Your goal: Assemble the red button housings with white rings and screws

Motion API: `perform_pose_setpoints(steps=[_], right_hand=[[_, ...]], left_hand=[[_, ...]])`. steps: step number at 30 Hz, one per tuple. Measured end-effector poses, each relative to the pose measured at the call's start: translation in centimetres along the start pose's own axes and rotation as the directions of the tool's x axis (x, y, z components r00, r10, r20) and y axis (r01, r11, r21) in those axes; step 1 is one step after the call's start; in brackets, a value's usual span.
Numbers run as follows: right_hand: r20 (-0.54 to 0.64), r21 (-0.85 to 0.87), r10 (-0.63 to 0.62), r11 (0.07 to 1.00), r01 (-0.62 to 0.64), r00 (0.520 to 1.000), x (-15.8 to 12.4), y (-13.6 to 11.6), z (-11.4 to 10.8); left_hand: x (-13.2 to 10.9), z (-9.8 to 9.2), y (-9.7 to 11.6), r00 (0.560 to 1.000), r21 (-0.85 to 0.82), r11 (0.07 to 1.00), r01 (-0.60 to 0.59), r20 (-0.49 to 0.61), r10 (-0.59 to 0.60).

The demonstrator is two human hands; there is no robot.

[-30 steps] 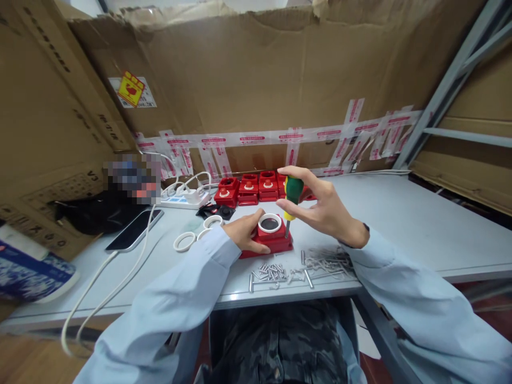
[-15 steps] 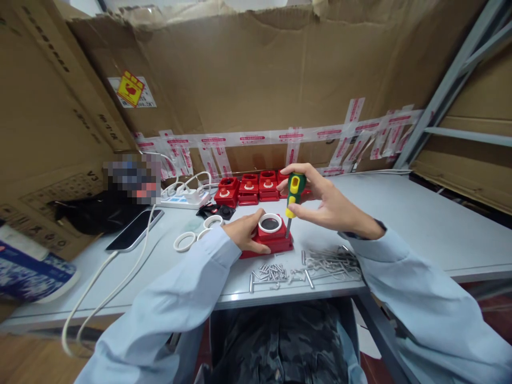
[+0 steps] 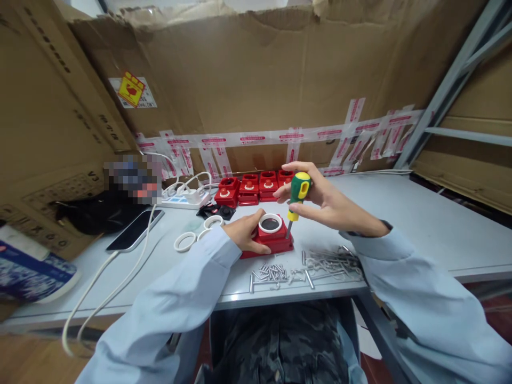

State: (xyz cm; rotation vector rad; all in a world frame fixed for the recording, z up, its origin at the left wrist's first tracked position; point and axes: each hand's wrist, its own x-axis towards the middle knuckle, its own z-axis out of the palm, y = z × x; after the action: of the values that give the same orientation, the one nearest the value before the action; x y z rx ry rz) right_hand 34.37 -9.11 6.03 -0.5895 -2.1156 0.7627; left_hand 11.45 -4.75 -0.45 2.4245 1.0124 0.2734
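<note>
From the head view, the right hand (image 3: 320,200) grips a green-and-yellow screwdriver (image 3: 296,196), its tip down at the right corner of a red housing (image 3: 269,237). The left hand (image 3: 245,234) clasps that housing's left side; loose screws (image 3: 304,269) lie just below both hands.

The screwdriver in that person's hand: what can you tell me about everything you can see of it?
The screwdriver is short and stubby, with a green handle, seemingly plastic, bearing yellow patches at its top and collar, and a thin metal shaft. It tilts slightly, handle leaning right, tip down at the right corner of the red box. The right hand grips the handle with its fingers curled over the top. The left hand steadies the box on the grey table.
</note>
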Motion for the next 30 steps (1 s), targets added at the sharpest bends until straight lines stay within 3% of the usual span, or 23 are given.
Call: perform_pose_setpoints(steps=[2,3,4,6,8,10,13,15,17,18,19,21,23,25,27,30], right_hand=[[0.14,0.063,0.01,0.998,-0.019,0.99,-0.1,-0.5,-0.7],[0.147,0.058,0.013,0.998,-0.022,0.989,-0.1,-0.5,-0.8],[0.108,0.031,0.014,0.999,-0.018,0.994,0.0,-0.4,-0.6],[-0.077,-0.074,0.0,0.997,-0.006,0.997,0.3,0.2,0.4],[-0.269,-0.202,-0.026,0.979,-0.03,0.963,0.7,1.0,1.6],[-0.345,-0.285,-0.045,0.957,-0.059,0.938,0.8,1.6,2.4],[-0.271,-0.249,-0.01,0.966,-0.06,0.962,0.6,1.4,1.7],[-0.112,-0.103,0.029,0.994,-0.041,0.993,0.3,0.9,0.5],[0.056,0.042,0.046,0.998,-0.049,0.997,0.2,0.4,-0.5],[0.087,0.078,0.045,0.996,-0.052,0.995,0.2,0.3,-0.7],[0.071,0.082,0.041,0.996,-0.047,0.997,0.2,0.3,-0.7],[-0.069,0.023,0.024,0.999,-0.022,0.997,0.4,0.8,0.0],[-0.243,-0.07,0.002,0.997,-0.02,0.97,0.6,1.5,1.1],[-0.345,-0.136,-0.012,0.99,-0.038,0.939,0.8,2.2,2.0],[-0.354,-0.15,-0.014,0.988,-0.042,0.935,0.9,2.4,2.2],[-0.204,-0.029,0.016,0.999,-0.023,0.979,0.7,2.0,1.1]], left_hand=[[0.0,0.1,0.0,1.0,-0.015,1.0,-0.001,-0.017,0.001],[0.1,0.1,0.0,1.0,-0.023,1.0,-0.004,-0.022,0.003],[0.1,0.1,-0.1,1.0,-0.028,1.0,-0.007,-0.026,0.006],[0.0,0.1,-0.1,1.0,-0.031,0.999,-0.014,-0.026,0.013],[0.0,0.0,-0.1,1.0,-0.02,1.0,-0.016,-0.026,0.016],[0.0,0.0,0.0,1.0,0.004,1.0,-0.006,-0.011,0.006],[0.0,-0.1,0.2,1.0,0.037,0.999,0.015,0.009,-0.015],[0.1,-0.1,0.3,1.0,0.039,0.999,0.007,0.016,-0.008],[0.1,-0.1,0.3,1.0,0.03,1.0,0.003,0.022,-0.003],[0.1,-0.1,0.4,1.0,0.024,1.0,0.007,0.021,-0.007],[0.0,-0.2,0.4,1.0,0.019,1.0,0.012,0.016,-0.013],[0.0,-0.1,0.3,1.0,0.007,1.0,0.015,0.002,-0.015],[0.0,-0.1,0.3,1.0,0.001,1.0,0.006,-0.006,-0.006],[0.0,0.0,0.2,1.0,-0.001,1.0,0.006,-0.006,-0.006],[0.0,0.0,0.1,1.0,0.004,1.0,0.018,-0.01,-0.018],[0.1,0.1,0.0,1.0,0.003,1.0,0.012,-0.017,-0.012]])
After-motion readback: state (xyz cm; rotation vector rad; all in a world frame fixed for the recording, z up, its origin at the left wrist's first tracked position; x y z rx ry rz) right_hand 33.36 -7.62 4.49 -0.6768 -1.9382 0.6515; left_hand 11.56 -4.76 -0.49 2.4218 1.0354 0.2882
